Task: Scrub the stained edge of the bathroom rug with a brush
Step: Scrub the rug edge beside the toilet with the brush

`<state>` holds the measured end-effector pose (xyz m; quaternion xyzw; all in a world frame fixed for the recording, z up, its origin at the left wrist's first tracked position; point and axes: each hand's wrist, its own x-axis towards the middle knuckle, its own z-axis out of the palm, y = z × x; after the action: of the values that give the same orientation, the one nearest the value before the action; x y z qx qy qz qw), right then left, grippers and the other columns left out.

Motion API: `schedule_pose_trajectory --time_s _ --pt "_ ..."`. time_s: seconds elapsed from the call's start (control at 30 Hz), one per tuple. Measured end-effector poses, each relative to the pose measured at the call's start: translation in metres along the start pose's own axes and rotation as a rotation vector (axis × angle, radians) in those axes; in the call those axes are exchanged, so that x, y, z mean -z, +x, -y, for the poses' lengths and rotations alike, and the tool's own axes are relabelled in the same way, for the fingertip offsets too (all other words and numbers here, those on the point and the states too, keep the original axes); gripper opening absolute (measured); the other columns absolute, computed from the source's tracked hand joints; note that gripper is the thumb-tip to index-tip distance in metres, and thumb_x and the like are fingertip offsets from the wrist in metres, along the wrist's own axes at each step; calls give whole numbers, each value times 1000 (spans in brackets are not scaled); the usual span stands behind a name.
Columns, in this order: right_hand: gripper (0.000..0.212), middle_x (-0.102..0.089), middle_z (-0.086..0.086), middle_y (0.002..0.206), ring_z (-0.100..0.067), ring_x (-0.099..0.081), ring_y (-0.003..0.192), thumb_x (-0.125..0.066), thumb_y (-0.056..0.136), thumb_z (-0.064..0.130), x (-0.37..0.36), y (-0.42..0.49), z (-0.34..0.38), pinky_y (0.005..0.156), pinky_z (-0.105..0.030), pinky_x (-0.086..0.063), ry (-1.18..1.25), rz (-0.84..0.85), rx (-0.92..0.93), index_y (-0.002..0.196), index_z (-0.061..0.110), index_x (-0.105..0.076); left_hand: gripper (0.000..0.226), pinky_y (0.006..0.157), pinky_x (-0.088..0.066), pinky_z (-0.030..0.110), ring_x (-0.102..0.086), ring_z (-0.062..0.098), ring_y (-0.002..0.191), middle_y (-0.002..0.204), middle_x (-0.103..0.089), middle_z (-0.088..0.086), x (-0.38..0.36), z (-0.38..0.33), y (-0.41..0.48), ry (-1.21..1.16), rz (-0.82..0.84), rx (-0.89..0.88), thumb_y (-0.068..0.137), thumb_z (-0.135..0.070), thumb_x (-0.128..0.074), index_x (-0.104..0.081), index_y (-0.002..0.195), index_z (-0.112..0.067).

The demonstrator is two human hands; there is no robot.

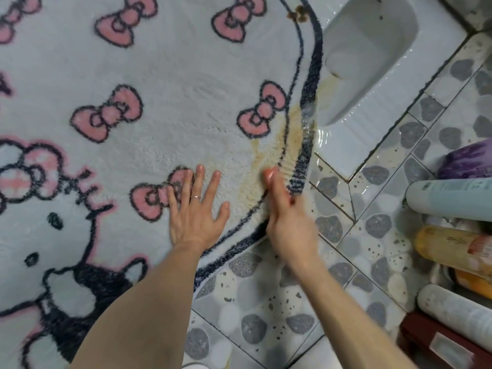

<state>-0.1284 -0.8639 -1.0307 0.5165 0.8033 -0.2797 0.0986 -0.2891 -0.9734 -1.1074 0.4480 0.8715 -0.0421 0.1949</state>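
Note:
A white fluffy bathroom rug (165,83) with pink bows and a dark border covers the left of the floor. Yellow-brown stain (291,129) runs along its right edge, down to a patch (249,191) beside my fingers. My left hand (195,209) lies flat and spread on the rug just left of the stain, a thin ring on one finger. My right hand (286,217), blurred by motion, is shut on a long brush (300,166) that lies along the dark border over the stain. The brush is smeared and its shape is hard to make out.
A white squat toilet pan (372,49) sits right against the rug's edge. Pebble-patterned tiles (266,302) cover the floor. Lying bottles crowd the right side: pale blue (452,198), orange (450,249), white (458,315), with a purple item (468,161) and dark red box (431,344). A small brown spot (298,16) marks the rug's top edge.

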Motion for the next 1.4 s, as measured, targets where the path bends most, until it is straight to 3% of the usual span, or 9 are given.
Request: schedule_pose_trajectory --time_s 0.13,0.33,0.5,0.67,0.8,0.9,1.13,1.3,1.4 --pt "62 -46 -5 110 -9 -42 51 -30 109 36 12 19 -5 39 -20 -28 -191 43 141 150 58 12 70 121 9 57 22 17 152 164 27 -7 1 -1 0 -7 -10 0 96 -65 -13 18 155 -42" --pt "53 -49 -16 117 -24 -49 56 -21 108 44 28 90 1 54 -39 -49 -128 -107 -33 152 57 7 71 120 14 56 26 17 151 161 34 -8 0 1 0 -3 16 -5 96 -66 -11 26 152 -42" --pt "61 -46 -8 115 -9 -42 45 -27 109 37 7 8 3 34 -20 -26 -233 217 200 152 54 13 73 121 10 57 24 18 152 163 31 -7 4 0 2 -12 16 0 95 -67 -11 24 153 -41" --pt "53 -48 -18 121 -24 -42 59 -22 107 45 54 119 4 54 -33 -36 -239 -75 36 153 56 1 72 121 10 57 24 19 151 163 31 -6 1 1 1 -14 9 -17 96 -67 -9 24 154 -39" --pt "58 -47 -16 125 -11 -34 47 -25 108 40 19 58 5 39 -23 -22 -255 31 127 154 53 8 74 121 10 58 23 20 152 163 29 -5 2 0 2 -10 18 -11 96 -66 -15 19 156 -39" --pt "60 -45 -5 112 -13 -33 45 -28 107 42 11 8 -3 39 -28 -33 -280 215 204 152 56 9 74 121 10 58 23 19 152 163 29 -6 6 0 2 -15 31 -9 96 -66 -16 19 156 -39" --pt "50 -47 -14 117 -19 -37 51 -18 107 49 30 110 18 55 -33 -37 -149 -99 51 153 54 0 72 121 11 58 25 20 151 163 31 -5 2 2 2 -8 22 -14 96 -65 -13 20 155 -40" --pt "57 -47 -4 113 -18 -42 50 -28 107 45 9 14 0 45 -30 -38 -273 213 283 151 58 6 73 121 8 58 23 19 152 164 29 -5 4 1 -1 -8 10 -7 96 -65 -14 19 156 -40" --pt "52 -45 -6 108 -23 -46 58 -23 106 49 37 58 -15 50 -33 -41 -298 93 214 149 61 3 71 121 9 57 23 19 152 164 28 -5 5 2 -1 -17 20 -9 97 -66 -11 17 157 -40"
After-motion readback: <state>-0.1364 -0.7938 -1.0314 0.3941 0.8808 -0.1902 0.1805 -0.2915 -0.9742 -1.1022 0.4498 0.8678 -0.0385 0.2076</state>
